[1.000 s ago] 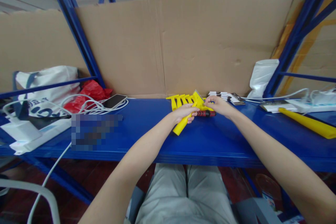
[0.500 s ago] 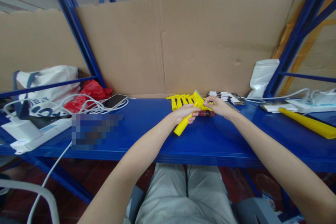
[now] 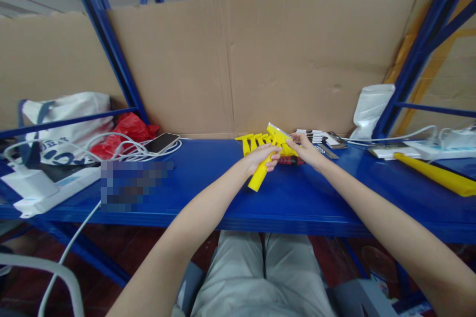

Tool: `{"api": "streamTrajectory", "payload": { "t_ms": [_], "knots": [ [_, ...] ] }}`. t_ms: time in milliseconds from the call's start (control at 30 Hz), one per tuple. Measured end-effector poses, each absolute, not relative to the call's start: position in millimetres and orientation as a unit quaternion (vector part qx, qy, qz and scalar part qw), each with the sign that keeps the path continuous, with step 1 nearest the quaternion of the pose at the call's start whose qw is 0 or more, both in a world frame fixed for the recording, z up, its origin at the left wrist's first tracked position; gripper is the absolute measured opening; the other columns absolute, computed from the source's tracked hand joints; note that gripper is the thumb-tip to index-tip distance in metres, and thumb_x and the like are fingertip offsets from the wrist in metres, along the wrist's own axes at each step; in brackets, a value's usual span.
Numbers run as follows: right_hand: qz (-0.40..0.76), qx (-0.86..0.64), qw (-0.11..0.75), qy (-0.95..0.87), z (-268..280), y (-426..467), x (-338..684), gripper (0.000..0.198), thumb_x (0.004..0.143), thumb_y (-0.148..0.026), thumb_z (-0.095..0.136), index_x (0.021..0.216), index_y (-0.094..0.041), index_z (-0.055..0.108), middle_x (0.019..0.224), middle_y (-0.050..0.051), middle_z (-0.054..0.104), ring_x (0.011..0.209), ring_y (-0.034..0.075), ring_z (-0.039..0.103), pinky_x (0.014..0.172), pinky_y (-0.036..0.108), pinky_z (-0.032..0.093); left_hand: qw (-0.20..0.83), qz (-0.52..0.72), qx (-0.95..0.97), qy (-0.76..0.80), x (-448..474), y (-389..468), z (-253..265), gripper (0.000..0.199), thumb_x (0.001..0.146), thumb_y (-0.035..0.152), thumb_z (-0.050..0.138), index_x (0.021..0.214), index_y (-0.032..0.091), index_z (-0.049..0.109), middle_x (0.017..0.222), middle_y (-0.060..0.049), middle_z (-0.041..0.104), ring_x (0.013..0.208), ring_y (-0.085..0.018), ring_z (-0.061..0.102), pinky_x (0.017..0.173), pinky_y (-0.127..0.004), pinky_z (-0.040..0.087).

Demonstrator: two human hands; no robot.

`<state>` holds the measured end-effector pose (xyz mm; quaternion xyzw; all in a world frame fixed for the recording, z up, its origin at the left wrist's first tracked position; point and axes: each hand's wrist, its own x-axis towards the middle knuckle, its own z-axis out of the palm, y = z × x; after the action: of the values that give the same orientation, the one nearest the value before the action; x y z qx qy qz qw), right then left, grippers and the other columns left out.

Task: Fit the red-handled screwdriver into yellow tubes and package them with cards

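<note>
My left hand (image 3: 263, 156) is wrapped around the handle of a yellow scraper (image 3: 259, 176). The handle slants down toward me, and the wide head with a pale metal blade edge points up and away. At the right end of that head, the fingers of my right hand (image 3: 302, 148) are pressed against it; whether they pinch some small part is hidden. Just behind lie several more yellow scrapers (image 3: 251, 143) in a row. Beneath my hands shows a red-and-black screwdriver handle (image 3: 290, 160), partly covered.
Small white-and-black packs (image 3: 313, 135) and a flat grey strip (image 3: 327, 151) lie right of my hands on the blue shelf (image 3: 208, 178). A long yellow piece (image 3: 435, 174) is at far right. A phone (image 3: 162, 143), cables and a power strip (image 3: 59, 190) sit left. Cardboard (image 3: 297, 64) stands behind.
The scraper's head has turned, with its blade edge now facing more to the upper left. My right hand has shifted slightly left and its fingers are more extended along the head.
</note>
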<state>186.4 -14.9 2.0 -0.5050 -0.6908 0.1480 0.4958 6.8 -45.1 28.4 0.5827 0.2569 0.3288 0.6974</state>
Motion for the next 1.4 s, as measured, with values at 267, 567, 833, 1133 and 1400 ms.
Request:
{"api": "streamTrajectory", "payload": {
  "t_ms": [267, 567, 833, 1133, 1400],
  "knots": [
    [0.007, -0.545, 0.317, -0.776, 19.5, -26.7, 204.5, 0.037, 0.078, -0.05, 0.053, 0.085, -0.016, 0.066, 0.097, 0.012, 0.066, 0.096, 0.026, 0.059, 0.089, 0.039, 0.043, 0.685, 0.359, 0.556, 0.303, -0.6, -28.1, 22.3, 0.015, 0.085, 0.014, 0.044, 0.074, 0.021, 0.036, 0.044, 0.011, 0.037, 0.026, -0.004, 0.031, 0.03, -0.015, 0.024],
    [-0.003, -0.555, 0.107, -0.825, 23.6, -36.2, 214.4, 0.02, 0.068, -0.035, 0.067, 0.08, -0.019, 0.069, 0.092, 0.009, 0.069, 0.087, 0.025, 0.061, 0.077, 0.033, 0.045, 0.677, 0.37, 0.514, 0.375, -9.3, -14.0, 18.3, 0.014, 0.086, 0.014, 0.041, 0.074, 0.02, 0.037, 0.043, 0.011, 0.036, 0.026, -0.003, 0.03, 0.032, -0.014, 0.024],
    [0.177, -0.517, 0.216, -0.809, 25.1, -38.1, 224.9, 0.033, 0.063, -0.051, 0.066, 0.068, -0.019, 0.059, 0.064, 0.001, 0.064, 0.061, 0.016, 0.058, 0.058, 0.028, 0.045, 0.671, 0.379, 0.507, 0.385, -10.3, -14.7, 20.6, 0.017, 0.087, 0.012, 0.037, 0.072, 0.02, 0.036, 0.042, 0.011, 0.035, 0.026, -0.004, 0.03, 0.032, -0.015, 0.024],
    [0.276, -0.5, 0.496, -0.654, 43.6, -46.2, 224.2, 0.041, 0.063, -0.056, 0.068, 0.075, -0.02, 0.053, 0.053, -0.003, 0.051, 0.039, 0.009, 0.045, 0.042, 0.025, 0.039, 0.677, 0.385, 0.49, 0.392, -10.8, -13.6, 19.9, 0.014, 0.084, 0.012, 0.04, 0.073, 0.02, 0.038, 0.044, 0.01, 0.036, 0.026, -0.005, 0.03, 0.032, -0.016, 0.023],
    [0.265, -0.479, 0.644, -0.535, 51.1, -45.3, 230.3, 0.036, 0.07, -0.054, 0.062, 0.078, -0.022, 0.05, 0.063, 0.001, 0.056, 0.05, 0.017, 0.059, 0.054, 0.036, 0.051, 0.679, 0.373, 0.484, 0.407, -11.7, -17.2, 23.4, 0.013, 0.085, 0.013, 0.038, 0.074, 0.02, 0.038, 0.042, 0.01, 0.036, 0.026, -0.005, 0.03, 0.032, -0.016, 0.024]
  ]
}}
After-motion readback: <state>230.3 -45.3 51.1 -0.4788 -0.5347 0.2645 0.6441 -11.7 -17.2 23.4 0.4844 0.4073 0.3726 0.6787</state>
